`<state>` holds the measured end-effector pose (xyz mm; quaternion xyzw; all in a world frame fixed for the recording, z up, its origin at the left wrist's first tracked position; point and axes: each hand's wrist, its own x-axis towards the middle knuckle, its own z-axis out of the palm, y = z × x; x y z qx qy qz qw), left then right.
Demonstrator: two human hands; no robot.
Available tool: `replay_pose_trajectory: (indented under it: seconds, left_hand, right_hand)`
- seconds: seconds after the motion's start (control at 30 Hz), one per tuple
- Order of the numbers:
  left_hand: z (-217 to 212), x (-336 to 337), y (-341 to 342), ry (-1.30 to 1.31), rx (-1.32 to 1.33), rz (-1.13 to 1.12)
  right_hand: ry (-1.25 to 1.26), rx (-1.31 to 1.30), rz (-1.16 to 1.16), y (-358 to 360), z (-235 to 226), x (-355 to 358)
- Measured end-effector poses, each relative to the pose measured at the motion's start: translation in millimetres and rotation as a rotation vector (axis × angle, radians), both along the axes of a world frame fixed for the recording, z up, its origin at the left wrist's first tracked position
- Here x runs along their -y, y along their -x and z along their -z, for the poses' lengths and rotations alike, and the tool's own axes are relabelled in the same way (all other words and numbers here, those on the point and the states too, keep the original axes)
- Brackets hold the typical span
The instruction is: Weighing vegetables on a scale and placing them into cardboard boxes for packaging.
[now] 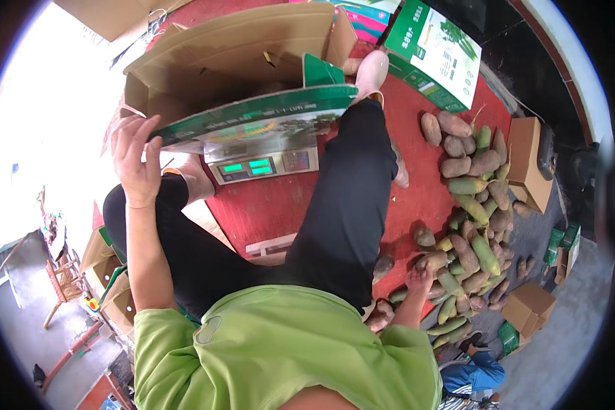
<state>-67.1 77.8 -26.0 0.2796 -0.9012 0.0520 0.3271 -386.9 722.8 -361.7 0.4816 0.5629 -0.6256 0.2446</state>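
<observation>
My left hand [135, 156] grips the near left corner of an open cardboard box [232, 61] with a green printed side. The box stands on an electronic scale [263, 164] with lit green displays, on a red mat between my legs in black trousers. My right hand [419, 279] reaches down to the right and closes on a brown tuber [433, 260] at the near edge of a pile of brown and green tubers [475, 198]. The inside of the box is mostly hidden by its flaps.
A green and white carton [436, 53] lies beyond my foot in a pale shoe [372, 72]. Small cardboard boxes [526, 164] [530, 307] flank the pile. A wooden chair [63, 277] stands at the left. Another person in blue [477, 374] crouches at the lower right.
</observation>
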Motion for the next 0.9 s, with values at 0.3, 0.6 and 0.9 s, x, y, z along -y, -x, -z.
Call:
replay_pose_trajectory:
  seconds: [0.3,0.6,0.9]
  left_hand:
    - [-7.1,-6.7,0.7,-0.031,0.036,0.073]
    - [-13.3,-11.9,-6.5,-0.066,0.06,0.134]
    - [-16.6,-3.4,-6.3,-0.123,0.048,0.167]
  right_hand:
    - [0.343,-0.366,-0.542,13.3,-123.7,172.5]
    - [0.339,-0.85,-1.375,51.4,-377.4,408.8]
    - [0.396,-0.559,-1.973,0.4,-410.0,585.3]
